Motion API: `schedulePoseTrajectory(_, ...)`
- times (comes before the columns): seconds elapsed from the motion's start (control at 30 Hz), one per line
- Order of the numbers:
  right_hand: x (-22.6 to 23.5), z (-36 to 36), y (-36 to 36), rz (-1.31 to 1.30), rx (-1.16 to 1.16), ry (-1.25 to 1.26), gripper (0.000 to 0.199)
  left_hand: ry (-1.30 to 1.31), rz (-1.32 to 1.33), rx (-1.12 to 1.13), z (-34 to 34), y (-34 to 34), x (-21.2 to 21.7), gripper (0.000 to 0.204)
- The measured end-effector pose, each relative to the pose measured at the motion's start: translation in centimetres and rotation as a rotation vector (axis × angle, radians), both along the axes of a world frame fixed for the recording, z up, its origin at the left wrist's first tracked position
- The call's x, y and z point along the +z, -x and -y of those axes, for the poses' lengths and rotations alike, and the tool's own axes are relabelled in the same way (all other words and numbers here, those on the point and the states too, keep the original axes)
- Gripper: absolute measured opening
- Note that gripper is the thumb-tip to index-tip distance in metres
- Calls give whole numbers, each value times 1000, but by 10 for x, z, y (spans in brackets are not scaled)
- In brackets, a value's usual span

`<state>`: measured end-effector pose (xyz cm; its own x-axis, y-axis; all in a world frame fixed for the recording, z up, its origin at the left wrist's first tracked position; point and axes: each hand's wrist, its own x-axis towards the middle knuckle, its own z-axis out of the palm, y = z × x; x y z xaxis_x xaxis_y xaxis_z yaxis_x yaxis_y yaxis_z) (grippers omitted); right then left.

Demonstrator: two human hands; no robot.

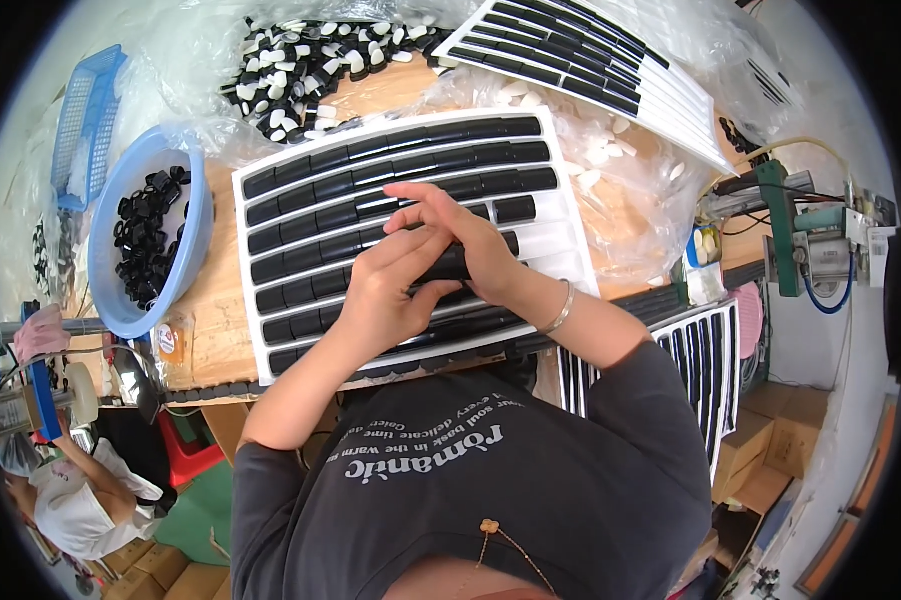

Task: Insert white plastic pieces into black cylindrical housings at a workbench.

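Note:
A white tray (562, 240) lies on the table in front of me, lined with rows of black glossy tube-like pieces (400, 167). A single short black piece (515, 208) sits at the right end of one row, beside bare white slots. Over the middle of the tray my two hands meet. My left hand (395, 285) has its fingers bent, thumb and forefinger pinched near a dark piece. My right hand (470, 240) curls against it, fingertips touching the left fingers. Whatever lies between them is mostly hidden by the fingers.
Left of the tray stands a blue basin (199, 205) of small black parts. Behind lie a black-and-white heap of caps (310, 75) and a second tray (570, 50). A blue basket (88, 120) leans far left. At right is a green-framed device (785, 230). Another person (95, 490) works lower left.

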<state>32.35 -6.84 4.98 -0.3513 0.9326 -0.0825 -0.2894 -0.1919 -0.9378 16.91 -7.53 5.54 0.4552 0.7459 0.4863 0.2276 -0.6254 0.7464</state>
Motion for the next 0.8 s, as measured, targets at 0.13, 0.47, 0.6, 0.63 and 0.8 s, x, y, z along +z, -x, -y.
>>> schedulePoseTrajectory(0.13, -3, 0, -3, 32, 150, 115, 51, -98, -11, -105, -3, 0, -5, 49)
schedulePoseTrajectory(0.47, -30, 2, -4, -44, -92, 47, 54, -168, -92, -117, -15, -4, -6, 51)
schedulePoseTrajectory(0.6, -24, 20, -13, 290, -201, -260, 34, -130, -140, 6, -16, 13, -16, 54)
schedulePoseTrajectory(0.63, -26, 25, -15, 361, -206, -275, 34, -130, -138, 2, -14, 14, -17, 54)
schedulePoseTrajectory(0.8, -37, 13, -94, 598, -705, -162, 33, -83, -287, 198, -3, 42, -13, 67)
